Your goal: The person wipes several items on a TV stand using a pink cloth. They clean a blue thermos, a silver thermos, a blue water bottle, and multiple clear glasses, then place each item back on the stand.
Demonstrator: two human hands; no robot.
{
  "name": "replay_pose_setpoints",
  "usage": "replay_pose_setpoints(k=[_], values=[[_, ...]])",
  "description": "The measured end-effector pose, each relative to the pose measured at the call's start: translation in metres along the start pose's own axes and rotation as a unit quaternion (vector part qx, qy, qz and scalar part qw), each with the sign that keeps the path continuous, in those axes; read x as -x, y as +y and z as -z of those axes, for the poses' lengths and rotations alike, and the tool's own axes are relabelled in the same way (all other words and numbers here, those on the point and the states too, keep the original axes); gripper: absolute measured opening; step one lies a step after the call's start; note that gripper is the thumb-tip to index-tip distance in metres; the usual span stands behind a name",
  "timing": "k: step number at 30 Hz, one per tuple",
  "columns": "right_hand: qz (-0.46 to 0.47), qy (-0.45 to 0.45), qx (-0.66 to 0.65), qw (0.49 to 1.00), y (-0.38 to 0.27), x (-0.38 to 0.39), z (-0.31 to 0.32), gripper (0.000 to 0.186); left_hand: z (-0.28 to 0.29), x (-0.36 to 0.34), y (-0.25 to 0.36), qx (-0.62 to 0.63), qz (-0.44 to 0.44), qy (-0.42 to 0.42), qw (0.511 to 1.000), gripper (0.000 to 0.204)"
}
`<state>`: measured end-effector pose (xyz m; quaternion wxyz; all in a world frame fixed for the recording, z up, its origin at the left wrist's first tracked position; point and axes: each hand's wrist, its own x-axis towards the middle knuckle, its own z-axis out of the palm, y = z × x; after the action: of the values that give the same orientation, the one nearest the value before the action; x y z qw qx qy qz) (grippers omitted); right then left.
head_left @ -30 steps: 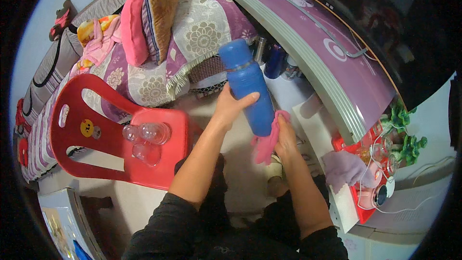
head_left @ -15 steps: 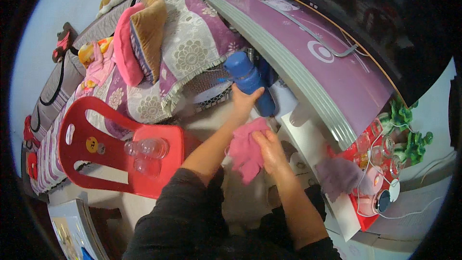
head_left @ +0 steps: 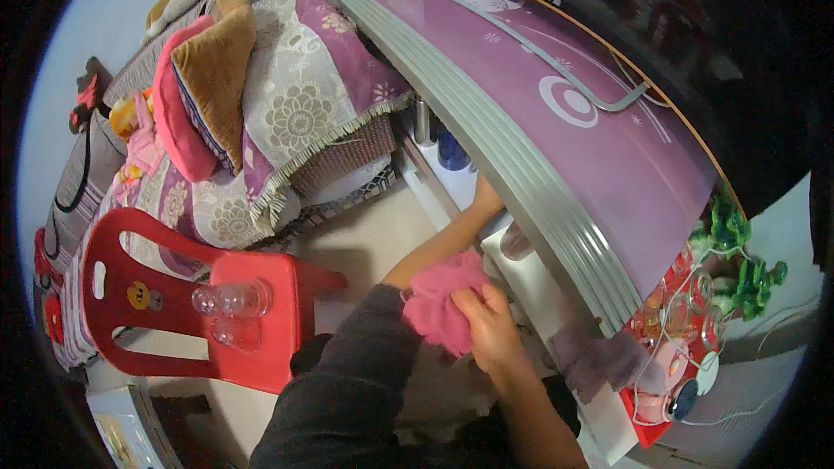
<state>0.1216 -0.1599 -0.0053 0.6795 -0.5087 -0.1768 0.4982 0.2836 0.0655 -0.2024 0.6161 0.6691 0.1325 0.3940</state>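
My left hand point(head_left: 488, 194) reaches in under the ridged silver edge of the purple-topped stand point(head_left: 486, 61). Its fingers are hidden there, and so is anything they hold. A dark blue cylinder point(head_left: 452, 151) stands on the white lower shelf near that hand, beside a metal flask point(head_left: 424, 124). In front of my body, my right hand point(head_left: 491, 326) is closed on a crumpled pink cloth point(head_left: 445, 300). The cloth hangs over part of my left forearm.
To the left stands a red plastic chair point(head_left: 300, 313) bearing clear plastic bottles point(head_left: 234, 300). Behind it is a covered sofa point(head_left: 300, 122) with cushions. A grey-purple cloth point(head_left: 599, 356) lies beside a red tray point(head_left: 647, 430) with jars, cups and a white cable. A large black screen rises behind.
My left hand has carried the blue bottle right and under the stand's edge, where the bottle is out of sight. My right hand keeps the pink cloth. The view has shifted.
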Motion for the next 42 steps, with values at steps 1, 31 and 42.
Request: replay_pose_setpoints(k=[1, 31, 42], values=[[0.001, 0.013, -0.008, 1.0, -0.001, 0.0, 0.002, 0.021, -0.013, -0.002, 0.0, 0.043, 0.02, -0.015, 0.999, 0.053], [-0.15, 0.06, 0.077, 0.984, 0.026, -0.001, -0.014, 0.028, 0.007, 0.055, 0.015, -0.263, -0.1, 0.041, 0.959, 0.016], [-0.184, 0.064, 0.157, 0.968, 0.016, 0.003, -0.006, 0.013, -0.014, 0.03, -0.013, -0.331, 0.001, -0.182, 0.926, 0.025]])
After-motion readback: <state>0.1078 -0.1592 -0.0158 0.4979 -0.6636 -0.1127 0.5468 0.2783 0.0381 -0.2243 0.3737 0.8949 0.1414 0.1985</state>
